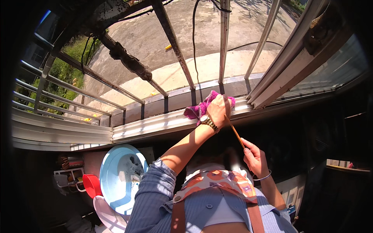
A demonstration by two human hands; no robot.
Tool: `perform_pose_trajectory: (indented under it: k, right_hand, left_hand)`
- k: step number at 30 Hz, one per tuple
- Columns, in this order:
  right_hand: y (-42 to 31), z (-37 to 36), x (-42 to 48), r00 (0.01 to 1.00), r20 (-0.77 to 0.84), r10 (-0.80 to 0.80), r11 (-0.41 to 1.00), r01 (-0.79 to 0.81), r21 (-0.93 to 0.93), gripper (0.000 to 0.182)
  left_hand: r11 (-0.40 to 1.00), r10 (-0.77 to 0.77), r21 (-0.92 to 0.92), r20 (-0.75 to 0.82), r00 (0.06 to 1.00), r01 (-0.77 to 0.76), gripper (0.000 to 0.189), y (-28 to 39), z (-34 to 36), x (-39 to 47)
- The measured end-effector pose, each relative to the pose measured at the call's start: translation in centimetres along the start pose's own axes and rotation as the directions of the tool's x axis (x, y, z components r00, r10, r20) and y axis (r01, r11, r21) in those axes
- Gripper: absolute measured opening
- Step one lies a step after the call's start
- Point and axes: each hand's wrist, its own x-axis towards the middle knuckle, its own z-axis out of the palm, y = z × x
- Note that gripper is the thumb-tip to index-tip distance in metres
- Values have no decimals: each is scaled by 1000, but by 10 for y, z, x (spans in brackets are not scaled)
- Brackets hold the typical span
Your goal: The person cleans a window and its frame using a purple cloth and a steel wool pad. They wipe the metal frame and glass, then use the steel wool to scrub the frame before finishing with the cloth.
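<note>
My left hand (218, 110), with a gold watch on its wrist, presses a magenta cloth (201, 109) onto the white window track (174, 118). Lower and to the right, my right hand (256, 157) grips the lower end of a thin wooden stick (237, 134) between thumb and fingers. The stick slants up to my left hand, where its upper tip meets the heel of that hand; whether the tip is held there I cannot tell. Part of the cloth is hidden under my left hand.
Metal window bars (223, 43) rise beyond the track, and a sliding frame (288, 58) stands at the right. A light blue basin (112, 174) with sudsy water is at lower left, beside a red container (91, 185) and a pink basin (107, 214). A black cable (193, 38) hangs outside.
</note>
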Motion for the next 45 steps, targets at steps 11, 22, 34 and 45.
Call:
perform_pose_trajectory:
  k: [11, 22, 34, 45]
  right_hand:
    - [6, -42, -33, 913, -351, -206, 958, 262, 117, 36]
    - [-21, -20, -37, 923, -271, -274, 959, 282, -7, 34]
    - [-73, -32, -73, 815, -414, -406, 913, 344, -217, 42]
    - [1, -98, -190, 823, -532, -199, 858, -116, -501, 42]
  left_hand:
    - [988, 150, 22, 101, 984, -153, 12, 5, -26, 3]
    - [25, -459, -944, 283, 842, 330, 23, -40, -143, -38]
    - [-387, -114, -922, 70, 991, 20, 43, 89, -108, 57]
    - [-317, 99, -832, 448, 888, 455, 30, 269, 65, -11]
